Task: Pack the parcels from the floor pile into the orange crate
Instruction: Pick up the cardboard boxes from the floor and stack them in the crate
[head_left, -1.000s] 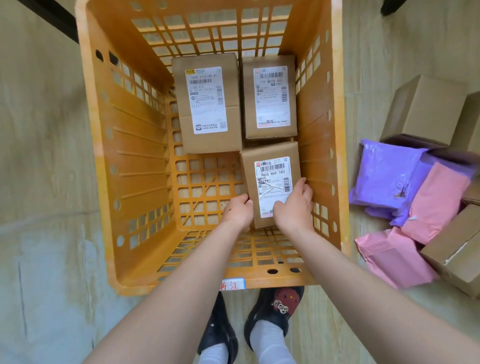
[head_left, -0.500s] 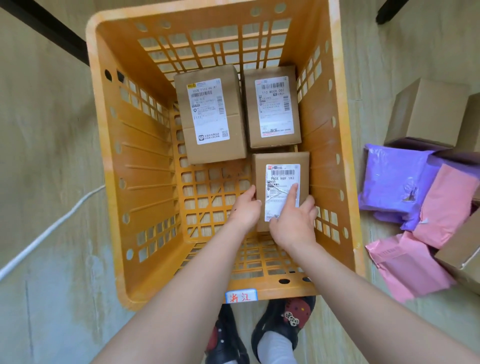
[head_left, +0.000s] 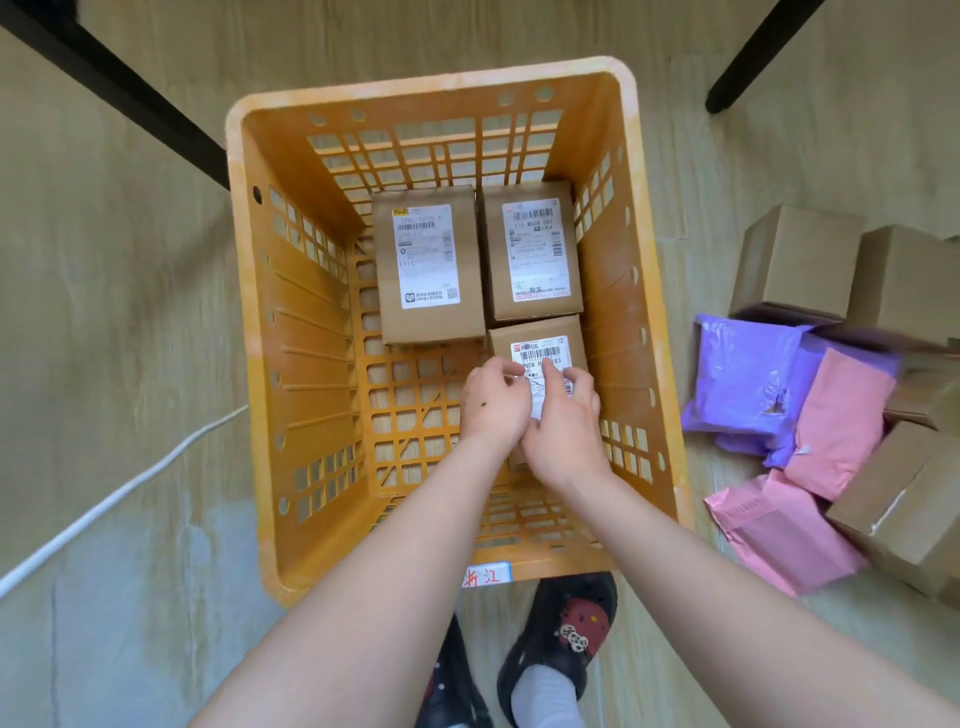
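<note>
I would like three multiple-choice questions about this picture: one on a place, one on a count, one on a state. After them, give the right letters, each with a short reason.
1. On which side of the orange crate does the parcel pile lie?
A) the person's left
B) the person's right
C) inside it

2. How many cardboard boxes are in the crate?
A) three
B) one
C) five

3. How do those boxes lie?
A) open, flaps up
B) labels turned down
C) closed, labels facing up

Key:
1 B: the pile lies on the floor beyond the crate's right wall.
2 A: two stand at the far wall and one is nearer, under the hands.
3 C: each shows a white label on its closed top.
</note>
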